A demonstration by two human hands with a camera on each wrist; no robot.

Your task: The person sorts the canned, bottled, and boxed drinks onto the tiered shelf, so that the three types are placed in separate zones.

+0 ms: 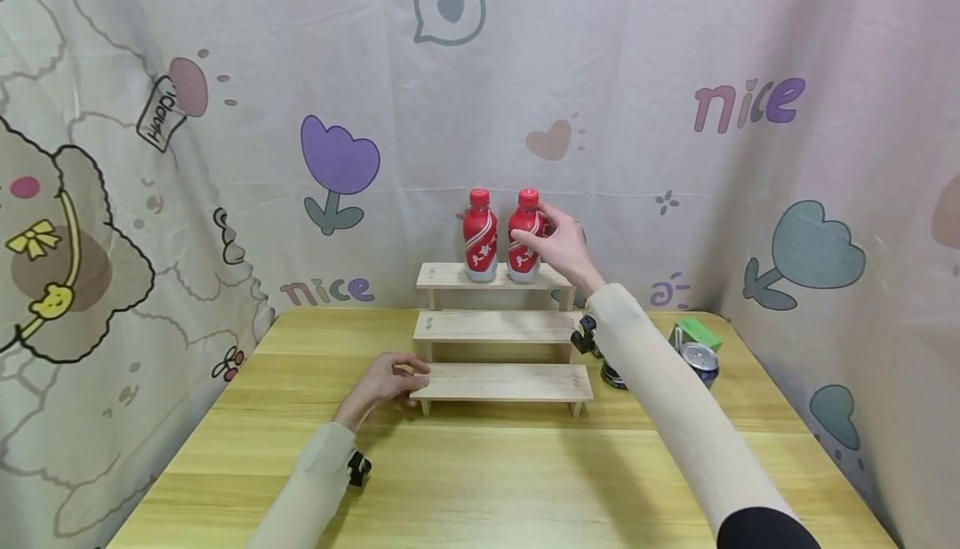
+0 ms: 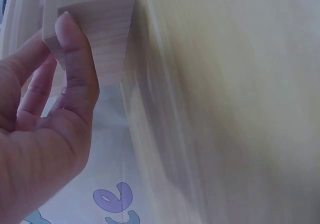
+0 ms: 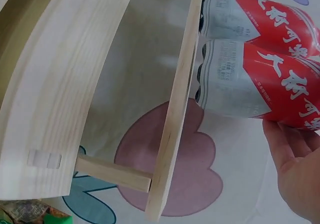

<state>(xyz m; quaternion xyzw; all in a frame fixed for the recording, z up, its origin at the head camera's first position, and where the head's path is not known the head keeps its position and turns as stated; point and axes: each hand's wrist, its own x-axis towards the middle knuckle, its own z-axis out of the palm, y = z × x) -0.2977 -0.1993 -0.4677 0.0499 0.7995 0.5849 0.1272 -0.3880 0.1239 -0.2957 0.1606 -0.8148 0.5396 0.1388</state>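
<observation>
A three-tier wooden step shelf (image 1: pixel 495 326) stands on the table, with two red cola bottles upright on its top tier. My right hand (image 1: pixel 564 242) grips the right-hand bottle (image 1: pixel 522 262) around its upper part, thumb in front. In the right wrist view that bottle (image 3: pixel 225 79) has its base right at the top board, and part of my hand (image 3: pixel 297 169) shows beneath its red label. The other bottle (image 1: pixel 480 241) is close on its left. Down at the lowest tier, my left hand (image 1: pixel 386 382) pinches the board's left end, thumb (image 2: pixel 75 49) against the corner.
Behind my right forearm, at the shelf's right, are a dark can (image 1: pixel 613 376), another can with a silver top (image 1: pixel 701 357) and a green box (image 1: pixel 697 332). A printed curtain (image 1: pixel 630 49) hangs behind and beside the wooden table (image 1: pixel 465 482).
</observation>
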